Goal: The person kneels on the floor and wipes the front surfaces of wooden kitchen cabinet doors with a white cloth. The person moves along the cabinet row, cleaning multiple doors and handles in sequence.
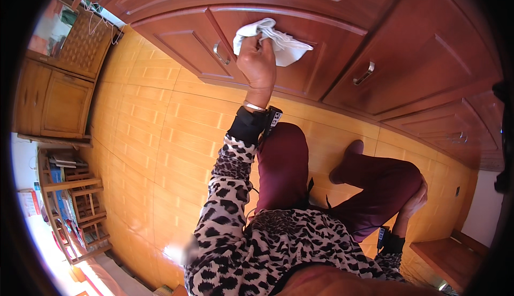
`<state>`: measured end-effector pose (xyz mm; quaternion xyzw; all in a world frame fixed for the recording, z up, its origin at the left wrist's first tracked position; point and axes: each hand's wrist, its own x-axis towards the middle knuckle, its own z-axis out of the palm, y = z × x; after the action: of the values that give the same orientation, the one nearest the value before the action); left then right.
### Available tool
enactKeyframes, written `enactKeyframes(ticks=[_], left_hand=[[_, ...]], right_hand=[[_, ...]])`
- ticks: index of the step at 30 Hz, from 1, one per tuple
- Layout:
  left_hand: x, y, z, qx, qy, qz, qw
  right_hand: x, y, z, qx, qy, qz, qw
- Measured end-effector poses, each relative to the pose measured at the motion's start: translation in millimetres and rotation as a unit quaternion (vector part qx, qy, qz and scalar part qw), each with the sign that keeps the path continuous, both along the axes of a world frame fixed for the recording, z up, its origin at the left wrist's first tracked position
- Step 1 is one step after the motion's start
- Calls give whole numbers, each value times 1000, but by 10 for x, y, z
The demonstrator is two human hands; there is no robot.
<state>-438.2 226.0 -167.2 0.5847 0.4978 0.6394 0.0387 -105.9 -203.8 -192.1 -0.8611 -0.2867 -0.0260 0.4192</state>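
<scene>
My left hand (257,57) grips a crumpled white cloth (287,49) and presses it against a reddish-brown wooden cabinet door (321,77) with a raised panel. Part of the cloth spreads to the right of my fingers. A metal handle (221,54) on the neighbouring door is just left of this hand. On the outer side of my bent right knee (409,175) rests my right hand (417,199), holding no object; some of its fingers are hidden. Both wrists wear black bands with small devices.
Another metal handle (364,74) juts from the cabinet to the right. Tan plank-patterned floor (136,135) extends leftward to a wooden cupboard (66,103) and a wooden rack (72,185) holding books and papers. A brown wooden board (445,256) lies at lower right.
</scene>
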Motion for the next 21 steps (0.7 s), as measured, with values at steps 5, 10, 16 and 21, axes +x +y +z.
enactKeyframes(ticks=[5,10,16,21], left_hand=[[-25,-43,-5,39,186,6,982],[-180,136,15,-98,-100,27,990],[148,-79,26,-94,-18,15,995],[612,-329,61,-86,13,-33,996]], right_hand=[[-16,-5,15,-16,7,-1,1000],[-15,-12,11,22,42,-3,999],[-2,-22,9,27,44,5,999],[-25,44,15,24,32,2,999]])
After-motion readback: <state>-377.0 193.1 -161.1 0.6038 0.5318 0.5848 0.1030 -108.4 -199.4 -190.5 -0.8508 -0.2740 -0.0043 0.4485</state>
